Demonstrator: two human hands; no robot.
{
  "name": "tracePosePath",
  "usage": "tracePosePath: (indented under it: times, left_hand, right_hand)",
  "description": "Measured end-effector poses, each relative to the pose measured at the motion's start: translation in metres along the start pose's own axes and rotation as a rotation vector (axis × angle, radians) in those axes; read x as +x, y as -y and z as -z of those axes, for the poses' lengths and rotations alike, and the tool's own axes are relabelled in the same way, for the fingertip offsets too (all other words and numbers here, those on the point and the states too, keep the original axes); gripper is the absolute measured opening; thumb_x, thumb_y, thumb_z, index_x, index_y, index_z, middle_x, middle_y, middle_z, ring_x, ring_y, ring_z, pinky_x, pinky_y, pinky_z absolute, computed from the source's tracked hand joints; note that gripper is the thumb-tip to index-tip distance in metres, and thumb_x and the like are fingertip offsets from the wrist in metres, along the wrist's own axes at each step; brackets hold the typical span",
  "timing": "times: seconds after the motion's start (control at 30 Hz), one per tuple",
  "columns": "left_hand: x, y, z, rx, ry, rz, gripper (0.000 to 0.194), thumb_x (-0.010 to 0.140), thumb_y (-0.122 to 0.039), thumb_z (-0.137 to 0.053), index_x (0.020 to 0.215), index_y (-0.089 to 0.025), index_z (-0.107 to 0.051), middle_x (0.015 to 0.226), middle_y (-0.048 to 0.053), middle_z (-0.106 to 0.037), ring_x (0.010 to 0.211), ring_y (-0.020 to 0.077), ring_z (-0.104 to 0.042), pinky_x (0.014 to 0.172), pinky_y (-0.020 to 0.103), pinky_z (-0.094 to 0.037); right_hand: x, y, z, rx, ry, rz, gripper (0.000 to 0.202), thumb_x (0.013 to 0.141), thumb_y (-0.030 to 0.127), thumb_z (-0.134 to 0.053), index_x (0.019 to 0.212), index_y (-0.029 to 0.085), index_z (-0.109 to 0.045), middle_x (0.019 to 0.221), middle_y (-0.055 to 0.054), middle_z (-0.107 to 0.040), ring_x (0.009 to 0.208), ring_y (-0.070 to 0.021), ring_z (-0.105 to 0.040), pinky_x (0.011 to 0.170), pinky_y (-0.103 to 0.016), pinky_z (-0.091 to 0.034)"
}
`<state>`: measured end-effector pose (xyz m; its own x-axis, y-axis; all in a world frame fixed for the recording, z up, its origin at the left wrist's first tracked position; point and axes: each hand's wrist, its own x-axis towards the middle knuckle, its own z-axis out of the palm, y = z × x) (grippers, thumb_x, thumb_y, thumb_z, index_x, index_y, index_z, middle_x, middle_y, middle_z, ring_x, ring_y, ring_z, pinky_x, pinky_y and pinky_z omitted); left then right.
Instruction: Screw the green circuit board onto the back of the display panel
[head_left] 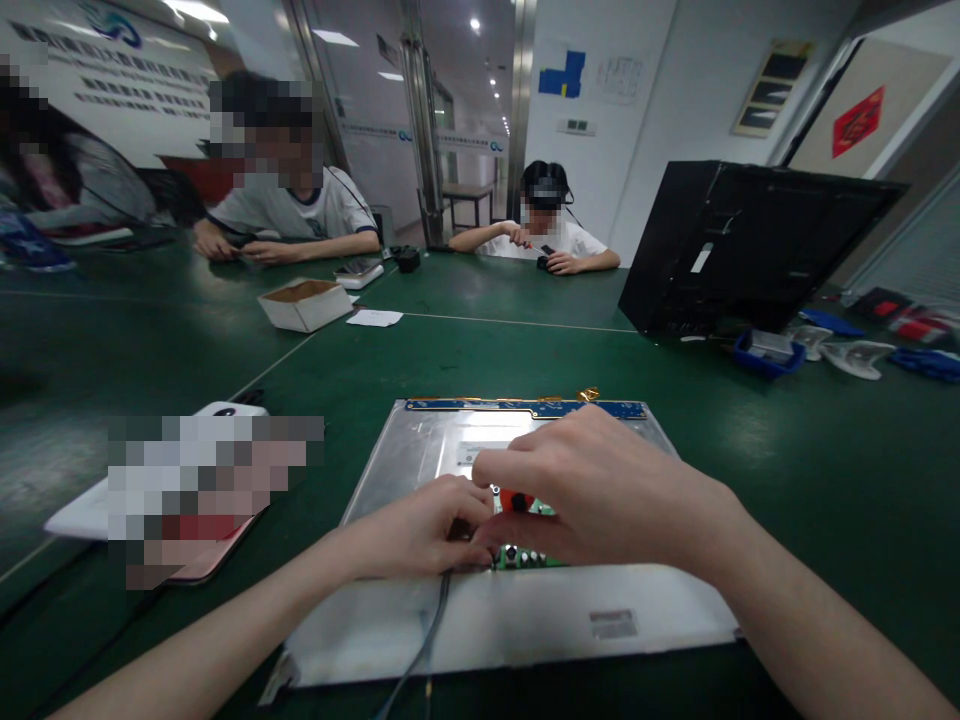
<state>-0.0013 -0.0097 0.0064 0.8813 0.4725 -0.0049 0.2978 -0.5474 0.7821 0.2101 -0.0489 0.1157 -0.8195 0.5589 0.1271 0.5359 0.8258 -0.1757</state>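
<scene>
In front of me a flat metal display panel [390,455] lies back side up, with a blue circuit strip [480,406] along its far edge. A green circuit board [531,558] sits on its near half, largely covered by my hands. My right hand [592,490] is closed around an orange-and-black screwdriver [516,499]; only part of the handle shows, its tip hidden. My left hand [427,525] rests at the board's left side, fingers pinched together near the right fingertips, their contents hidden. A dark cable [435,625] runs from under the left hand toward me.
Phones [217,560] lie left on the green table [525,350]. Further back are a white open box [307,306] and a paper slip [375,318]. A large black screen [757,250] and a blue tray [769,352] stand right. Several people sit across the table.
</scene>
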Motion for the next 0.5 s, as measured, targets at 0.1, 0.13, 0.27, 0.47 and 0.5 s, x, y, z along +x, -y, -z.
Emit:
tracePosePath:
  times: [0.1, 0.13, 0.27, 0.47, 0.5]
  left_hand:
    - [0.0008, -0.0011, 0.0000, -0.023, 0.018, -0.014, 0.006, 0.084, -0.015, -0.063, 0.082, -0.016, -0.068, 0.079, 0.001, -0.068, 0.072, 0.0157, -0.062, 0.066, 0.024, -0.047]
    - [0.0012, -0.0014, -0.0001, -0.031, 0.024, -0.021, 0.006, 0.084, -0.014, -0.063, 0.082, -0.016, -0.068, 0.080, 0.001, -0.068, 0.073, 0.0156, -0.062, 0.066, 0.024, -0.047]
    - [0.0015, -0.0024, -0.0006, -0.027, 0.009, -0.025, 0.007, 0.084, -0.015, -0.064, 0.079, -0.016, -0.069, 0.074, 0.000, -0.065, 0.069, 0.0146, -0.061, 0.061, 0.022, -0.045]
    - [-0.0018, -0.0006, -0.0015, -0.023, 0.012, 0.047, 0.010, 0.082, -0.017, -0.064, 0.089, -0.018, -0.072, 0.084, 0.001, -0.067, 0.071, 0.0155, -0.062, 0.060, 0.022, -0.047]
    - [-0.0022, 0.0003, -0.0020, -0.018, 0.010, 0.044, 0.010, 0.083, -0.017, -0.064, 0.089, -0.018, -0.072, 0.084, 0.002, -0.067, 0.072, 0.0162, -0.062, 0.061, 0.022, -0.047]
  right_hand:
    - [-0.0002, 0.0000, 0.0001, -0.022, 0.001, 0.010, 0.013, 0.095, 0.028, -0.053, 0.085, 0.020, -0.055, 0.073, 0.002, -0.063, 0.061, -0.0103, -0.047, 0.055, -0.027, -0.022]
    - [-0.0004, 0.0000, 0.0002, -0.024, -0.001, 0.010, 0.012, 0.095, 0.027, -0.053, 0.085, 0.020, -0.054, 0.073, 0.003, -0.063, 0.061, -0.0103, -0.047, 0.055, -0.027, -0.022]
    - [-0.0017, 0.0013, 0.0015, 0.016, 0.007, 0.003, 0.005, 0.091, 0.024, -0.056, 0.093, 0.019, -0.054, 0.082, 0.002, -0.065, 0.065, -0.0106, -0.048, 0.055, -0.027, -0.023]
    - [-0.0024, 0.0030, 0.0019, 0.053, 0.010, 0.049, 0.015, 0.086, 0.019, -0.056, 0.100, 0.019, -0.051, 0.086, 0.002, -0.063, 0.063, -0.0103, -0.044, 0.052, -0.026, -0.024]
    - [-0.0023, 0.0024, 0.0015, 0.044, 0.002, 0.050, 0.013, 0.087, 0.021, -0.056, 0.098, 0.020, -0.051, 0.084, 0.002, -0.063, 0.062, -0.0103, -0.044, 0.052, -0.026, -0.024]
